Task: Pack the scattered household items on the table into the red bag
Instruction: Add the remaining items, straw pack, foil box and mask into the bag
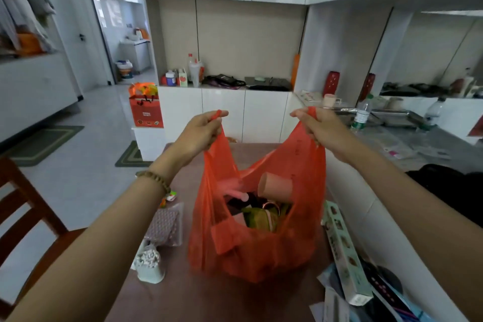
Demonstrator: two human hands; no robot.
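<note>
The red bag (pixel 261 251), a thin plastic carrier, stands on the brown table (pixel 209 300) with its mouth held wide. My left hand (pixel 201 133) grips its left handle and my right hand (pixel 317 125) grips its right handle, both raised above the table. Inside the bag lie a pink cup (pixel 274 187) on its side, a green item (pixel 258 217) and dark things beneath. On the table left of the bag sit a pale holder of cotton swabs (pixel 149 264), a clear dotted packet (pixel 166 225) and a small colourful packet (pixel 170 197).
A long pale-green box (pixel 345 256) and a heap of papers and dark items (pixel 379 293) lie at the table's right. A wooden chair (pixel 23 214) stands at the left. White cabinets, a counter with bottles and an orange gift bag (pixel 146 110) are beyond.
</note>
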